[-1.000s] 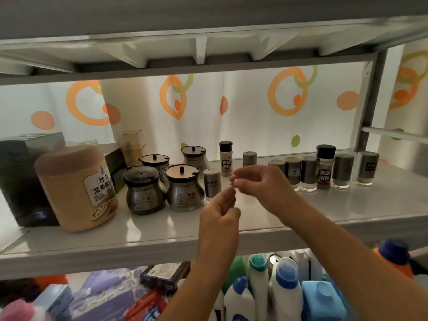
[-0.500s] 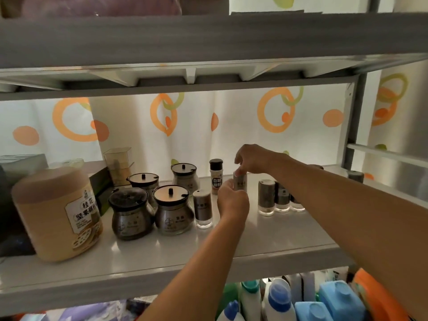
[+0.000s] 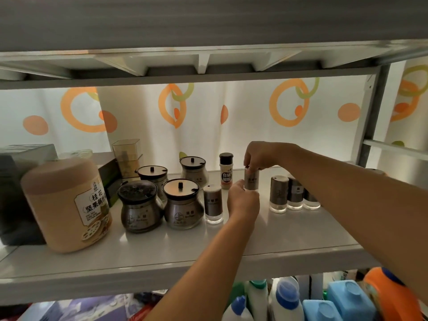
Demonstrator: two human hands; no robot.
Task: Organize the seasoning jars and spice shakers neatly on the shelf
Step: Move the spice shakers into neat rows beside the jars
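While the right hand point(image 3: 259, 156) pinches the cap of a grey spice shaker point(image 3: 251, 180) from above, the left hand point(image 3: 243, 201) curls its fingers round the lower part and hides the base, so I cannot tell whether it rests on the shelf point(image 3: 162, 247). It is upright at mid-shelf, toward the back edge, just right of a white pepper bottle point(image 3: 226, 171). A second shaker point(image 3: 213, 203) stands beside four lidded seasoning jars point(image 3: 183, 203) to the left, and three more shakers point(image 3: 279, 193) line up nearer the right edge.

The left hand point(image 3: 243, 200) hides the base of the held shaker point(image 3: 251, 180); its label seems unreadably blurred.
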